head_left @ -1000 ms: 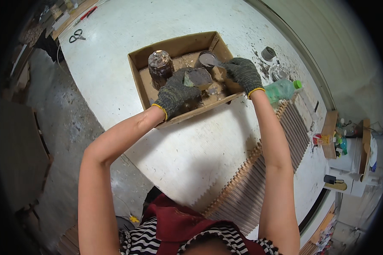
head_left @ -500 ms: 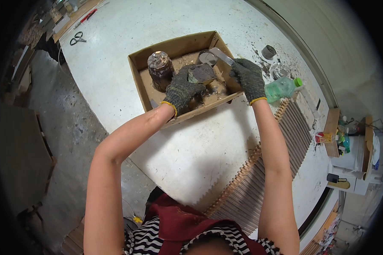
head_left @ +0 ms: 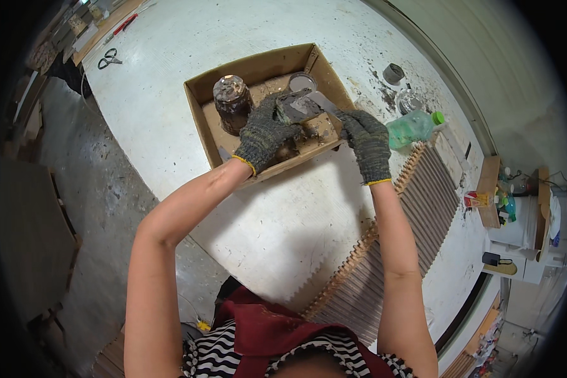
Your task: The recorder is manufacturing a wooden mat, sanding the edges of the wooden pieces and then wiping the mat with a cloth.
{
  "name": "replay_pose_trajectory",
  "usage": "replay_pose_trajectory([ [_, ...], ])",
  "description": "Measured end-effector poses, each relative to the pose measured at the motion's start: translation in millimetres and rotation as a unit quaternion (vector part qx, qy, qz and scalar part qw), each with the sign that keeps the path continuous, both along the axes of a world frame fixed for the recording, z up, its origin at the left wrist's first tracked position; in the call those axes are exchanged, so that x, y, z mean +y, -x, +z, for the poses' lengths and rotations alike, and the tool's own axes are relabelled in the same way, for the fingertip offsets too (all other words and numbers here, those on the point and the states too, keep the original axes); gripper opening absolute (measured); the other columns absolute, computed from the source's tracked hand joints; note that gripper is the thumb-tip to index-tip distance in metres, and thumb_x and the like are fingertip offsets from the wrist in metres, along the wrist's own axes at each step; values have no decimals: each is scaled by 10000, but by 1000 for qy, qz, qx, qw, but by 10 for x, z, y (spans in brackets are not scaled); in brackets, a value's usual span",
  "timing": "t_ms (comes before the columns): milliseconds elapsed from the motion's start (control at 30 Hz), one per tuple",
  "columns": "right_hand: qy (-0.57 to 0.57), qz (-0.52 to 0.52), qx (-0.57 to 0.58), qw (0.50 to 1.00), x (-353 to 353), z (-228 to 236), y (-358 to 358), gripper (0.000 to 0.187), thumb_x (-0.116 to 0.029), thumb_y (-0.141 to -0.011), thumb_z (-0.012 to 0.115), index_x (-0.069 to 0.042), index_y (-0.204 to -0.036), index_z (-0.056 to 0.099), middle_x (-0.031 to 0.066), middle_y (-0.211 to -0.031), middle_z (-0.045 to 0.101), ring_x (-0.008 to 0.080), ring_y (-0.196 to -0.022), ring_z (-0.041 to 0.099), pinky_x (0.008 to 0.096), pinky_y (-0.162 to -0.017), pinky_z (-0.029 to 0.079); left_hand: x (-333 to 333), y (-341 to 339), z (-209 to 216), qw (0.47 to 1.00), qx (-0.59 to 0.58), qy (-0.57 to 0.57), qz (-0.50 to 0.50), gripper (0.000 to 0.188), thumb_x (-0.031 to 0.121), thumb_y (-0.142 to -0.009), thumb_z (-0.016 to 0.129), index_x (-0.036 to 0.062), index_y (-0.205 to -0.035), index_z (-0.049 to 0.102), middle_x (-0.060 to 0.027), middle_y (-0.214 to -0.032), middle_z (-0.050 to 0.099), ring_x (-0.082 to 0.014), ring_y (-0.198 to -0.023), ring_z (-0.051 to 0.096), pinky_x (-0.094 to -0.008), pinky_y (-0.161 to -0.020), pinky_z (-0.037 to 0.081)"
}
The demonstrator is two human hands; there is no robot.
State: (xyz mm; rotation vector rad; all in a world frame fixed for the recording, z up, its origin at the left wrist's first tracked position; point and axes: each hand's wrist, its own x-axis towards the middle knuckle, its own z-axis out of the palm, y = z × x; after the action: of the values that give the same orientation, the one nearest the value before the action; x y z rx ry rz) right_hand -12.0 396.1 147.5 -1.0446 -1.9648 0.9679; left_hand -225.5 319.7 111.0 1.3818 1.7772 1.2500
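Observation:
Both my hands wear dark grey knitted gloves with yellow cuffs. My left hand [head_left: 263, 135] is closed around a small block-shaped piece [head_left: 294, 108] coated with dark, paste-like material, over a shallow cardboard box [head_left: 201, 123]. In my right hand [head_left: 365, 137] is a flat metal scraper blade [head_left: 323, 103], which lies at the right part of the block's top. An upturned clear cup or jar [head_left: 232, 104], smeared dark brown, stands in the box left of the block. Behind the block sits a round container [head_left: 302, 81] of grey material. My left glove hides part of the box floor.
Right of the box lie a green-capped bottle [head_left: 412, 129], a small grey cylinder [head_left: 394, 74], a clear plastic cup [head_left: 409, 101] and dark crumbs. A row of thin brown sticks [head_left: 384, 252] runs along the table's right side. Scissors [head_left: 109, 59] lie at the far left.
My right hand has come nearer to me and slightly left, bringing the blade down onto the block's top. Grey material now shows smeared there. My left hand keeps its grip.

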Motion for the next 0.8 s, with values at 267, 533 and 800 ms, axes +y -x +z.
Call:
replay_pose_trajectory([
  [267, 117, 2, 50, 992, -181, -27, 8, 203, -141, -956, 670, -23, -1095, 758, 33, -897, 715, 85, -698, 608, 248, -602, 495, 34, -32, 18, 1000, -1, -14, -10, 651, 282, -793, 797, 52, -1351, 554, -206, -1283, 635, -355, -1201, 608, -426, -1042, 477],
  [533, -42, -84, 49, 994, 20, -57, -50, 248, -93, -944, 664, -56, -1181, 729, 34, -942, 721, 130, -760, 631, 280, -694, 523, 18, -20, 14, 997, -55, -49, -28, 630, 270, -805, 800, 37, -1342, 566, -190, -1251, 654, -321, -1166, 624, -396, -1019, 487],
  [800, -436, 39, -228, 870, -181, 140, -143, 373, -52, -812, 676, -157, -1167, 728, 113, -955, 721, 317, -840, 673, 420, -737, 548, -16, 52, 136, 981, -190, 14, -47, 656, 236, -775, 830, 30, -1345, 578, -152, -1249, 664, -255, -1134, 629, -350, -1001, 496],
])
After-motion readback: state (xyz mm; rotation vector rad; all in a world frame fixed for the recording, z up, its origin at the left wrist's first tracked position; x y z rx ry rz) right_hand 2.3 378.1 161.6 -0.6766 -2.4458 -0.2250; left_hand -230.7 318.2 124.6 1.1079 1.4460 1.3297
